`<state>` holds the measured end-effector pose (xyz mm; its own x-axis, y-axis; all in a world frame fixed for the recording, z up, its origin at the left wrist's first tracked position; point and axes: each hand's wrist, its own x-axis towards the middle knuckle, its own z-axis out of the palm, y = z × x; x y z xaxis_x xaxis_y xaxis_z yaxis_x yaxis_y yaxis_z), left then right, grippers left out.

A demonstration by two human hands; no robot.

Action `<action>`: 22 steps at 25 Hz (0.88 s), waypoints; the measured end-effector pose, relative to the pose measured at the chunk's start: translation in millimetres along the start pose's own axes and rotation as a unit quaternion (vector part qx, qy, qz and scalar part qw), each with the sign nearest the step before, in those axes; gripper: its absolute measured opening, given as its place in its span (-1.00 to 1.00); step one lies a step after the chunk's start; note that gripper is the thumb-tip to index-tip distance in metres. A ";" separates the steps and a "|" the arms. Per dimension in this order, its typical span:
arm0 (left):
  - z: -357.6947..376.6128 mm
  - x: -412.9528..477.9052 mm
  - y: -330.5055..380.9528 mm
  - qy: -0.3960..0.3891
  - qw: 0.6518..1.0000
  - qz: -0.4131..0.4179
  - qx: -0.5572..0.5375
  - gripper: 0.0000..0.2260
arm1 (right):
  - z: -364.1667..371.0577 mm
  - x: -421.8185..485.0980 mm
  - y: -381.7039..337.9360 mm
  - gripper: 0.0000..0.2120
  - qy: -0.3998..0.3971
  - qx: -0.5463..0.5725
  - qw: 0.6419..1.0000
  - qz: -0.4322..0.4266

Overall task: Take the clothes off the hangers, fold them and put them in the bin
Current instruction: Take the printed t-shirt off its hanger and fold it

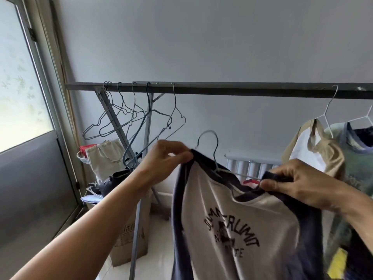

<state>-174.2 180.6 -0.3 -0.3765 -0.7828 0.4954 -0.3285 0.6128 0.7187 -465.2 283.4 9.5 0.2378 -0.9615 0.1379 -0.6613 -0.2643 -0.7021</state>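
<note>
A white T-shirt (238, 225) with navy sleeves and dark lettering hangs in front of me on a wire hanger (214, 152), which is off the rail. My left hand (163, 158) pinches the shirt's left shoulder. My right hand (298, 184) grips the navy collar and shoulder on the right, with the hanger's arm by its fingertips. The dark clothes rail (222, 89) runs across above. No bin is in view.
Several bare wire hangers (137, 116) hang at the rail's left end. A beige and white shirt (314, 150) and a green one (357, 158) hang at the right. Bags, a cardboard box (129, 237) and the rail's slanted leg stand lower left. A window fills the left wall.
</note>
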 end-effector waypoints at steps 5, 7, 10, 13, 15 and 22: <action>26.2 6.5 16.0 0.036 0.992 0.044 -0.115 -0.86 | 15.1 10.5 -5.2 -0.75 0.164 0.103 0.978 -0.073; 25.6 5.5 14.0 0.047 0.993 0.051 -0.097 -0.83 | 20.1 17.2 0.3 -0.65 0.210 0.082 0.969 -0.099; 18.4 -0.5 10.4 0.074 0.994 0.046 -0.072 -0.85 | 27.0 24.8 7.5 -0.62 0.299 0.054 0.946 -0.116; 5.6 -3.1 2.0 0.135 0.989 0.034 -0.041 -0.88 | 28.6 28.0 16.2 -0.55 0.364 0.022 0.922 -0.128; -3.9 -2.9 -3.6 0.173 0.984 0.021 -0.042 -0.88 | 30.0 30.4 23.7 -0.51 0.381 0.007 0.915 -0.131; -2.7 -3.3 -11.4 0.198 0.977 -0.004 -0.075 -0.83 | 41.5 41.9 29.2 -0.26 0.299 0.094 0.946 -0.081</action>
<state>-166.9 175.9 -8.8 0.0004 -0.7865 0.6176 -0.1886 0.6065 0.7724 -445.0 238.5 -34.2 -0.1561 -0.7953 0.5858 -0.4995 -0.4481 -0.7414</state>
